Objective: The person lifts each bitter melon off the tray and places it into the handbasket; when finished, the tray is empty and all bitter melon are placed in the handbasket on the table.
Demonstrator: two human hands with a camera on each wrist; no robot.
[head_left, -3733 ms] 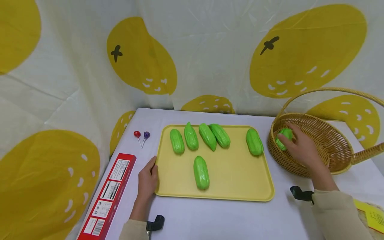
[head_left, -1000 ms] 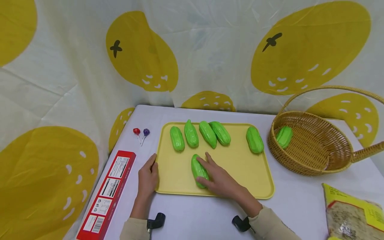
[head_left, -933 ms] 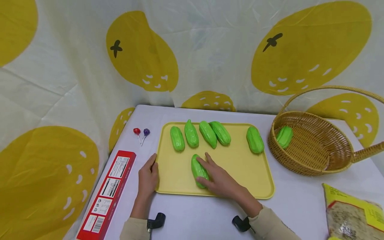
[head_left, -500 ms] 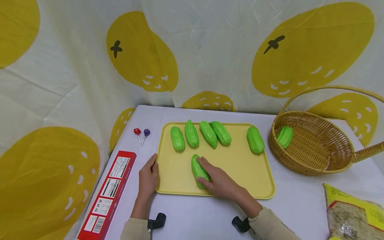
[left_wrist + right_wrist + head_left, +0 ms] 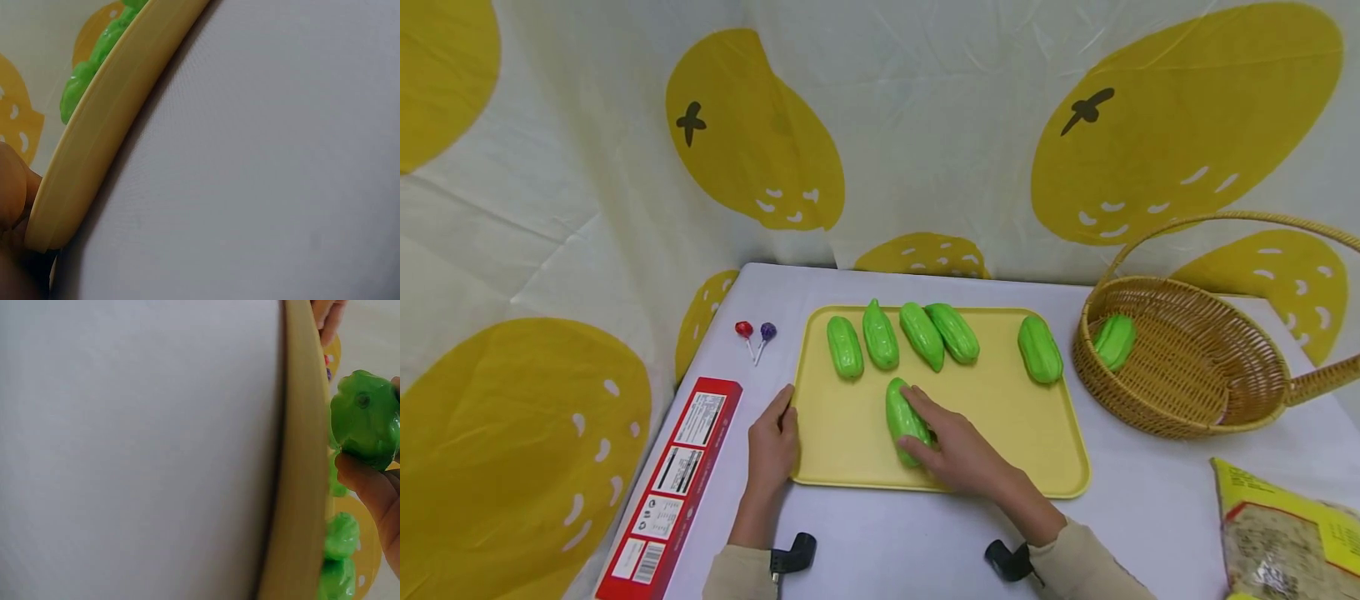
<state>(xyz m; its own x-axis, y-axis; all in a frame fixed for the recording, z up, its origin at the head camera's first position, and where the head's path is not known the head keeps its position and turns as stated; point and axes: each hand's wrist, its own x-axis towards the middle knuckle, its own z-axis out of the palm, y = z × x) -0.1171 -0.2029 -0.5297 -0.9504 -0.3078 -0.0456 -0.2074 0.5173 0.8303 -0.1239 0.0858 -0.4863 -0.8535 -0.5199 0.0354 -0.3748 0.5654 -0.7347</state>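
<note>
In the head view, my right hand [image 5: 964, 450] grips a green ridged gourd [image 5: 904, 417], like a bitter melon, at the front middle of a yellow tray [image 5: 842, 442]. The right wrist view shows this gourd's end [image 5: 362, 419] between thumb and fingers, above the level of the tray rim [image 5: 300, 456]. My left hand [image 5: 772, 442] holds the tray's left edge; in the left wrist view only part of that hand [image 5: 12, 194] shows at the tray's corner. Several like gourds lie along the tray's back, one of them [image 5: 1040, 350] at the right.
A wicker basket [image 5: 1195, 425] with a tall handle stands right of the tray, one gourd [image 5: 1115, 342] inside. A yellow bag [image 5: 1285, 533] lies at the front right. On the left are a red box [image 5: 673, 483] and two lollipops, red [image 5: 743, 329] and purple [image 5: 767, 332].
My right hand has left a gourd in the basket and come over to the front gourd on the tray. Since half a second ago, that gourd has shifted slightly right with the hand.
</note>
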